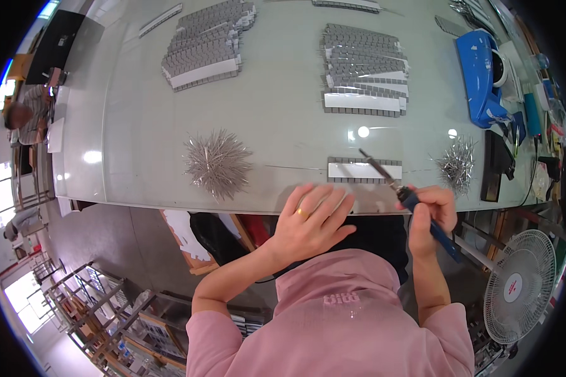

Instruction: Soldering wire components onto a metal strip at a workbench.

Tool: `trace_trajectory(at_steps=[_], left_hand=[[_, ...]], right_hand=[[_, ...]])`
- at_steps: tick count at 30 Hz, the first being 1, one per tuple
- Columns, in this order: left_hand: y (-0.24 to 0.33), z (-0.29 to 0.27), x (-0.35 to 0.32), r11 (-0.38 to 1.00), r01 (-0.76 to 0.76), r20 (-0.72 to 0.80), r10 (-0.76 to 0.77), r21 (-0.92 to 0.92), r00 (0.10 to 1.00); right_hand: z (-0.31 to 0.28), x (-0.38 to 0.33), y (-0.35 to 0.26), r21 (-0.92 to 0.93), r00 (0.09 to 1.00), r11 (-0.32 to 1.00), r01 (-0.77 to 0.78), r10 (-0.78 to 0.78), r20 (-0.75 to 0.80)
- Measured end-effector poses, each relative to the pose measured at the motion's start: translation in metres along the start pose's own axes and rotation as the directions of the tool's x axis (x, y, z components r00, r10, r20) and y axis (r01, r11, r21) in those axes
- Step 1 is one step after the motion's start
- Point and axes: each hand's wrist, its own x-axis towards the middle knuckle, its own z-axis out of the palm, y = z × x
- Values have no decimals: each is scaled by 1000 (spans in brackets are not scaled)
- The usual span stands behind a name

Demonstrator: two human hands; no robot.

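Observation:
My right hand grips the blue handle of a soldering iron, whose dark metal tip points up and left. Under that tip lies a single strip with a white band and grey toothed edges. A thin wire sticks out from each end of it. My left hand, with a ring on one finger, is at the table's front edge just below the strip, its fingers stretched out and holding nothing. To its left sits a spiky bundle of silvery wire pieces; a smaller wire bundle stands right of the iron.
Stacked grey strips lie on the glossy table in a left pile and a right pile. At the right are a blue device and a black box. A fan stands lower right; another person is far left.

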Motion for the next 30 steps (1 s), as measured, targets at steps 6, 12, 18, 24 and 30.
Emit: trace_trajectory(at_steps=[6,12,18,24,30], left_hand=[[13,21,42,989,142,326,-150,48,933],[15,30,26,988,-108,240,80,109,967],[25,12,31,982,-189,232,186,-10,955],[-52,-4,138,987,-91,173,114,-135,978],[-171,50,264,995,-2,15,1,97,1000]], right_hand=[[-31,-2,4,-71,995,997,-3,-4,-100],[-63,-7,13,-131,971,991,-26,-6,-239],[-86,1,31,-272,898,962,-22,-101,-428],[-95,-13,52,-325,847,945,42,-206,-491],[-89,-15,67,-347,880,926,152,-286,-378]])
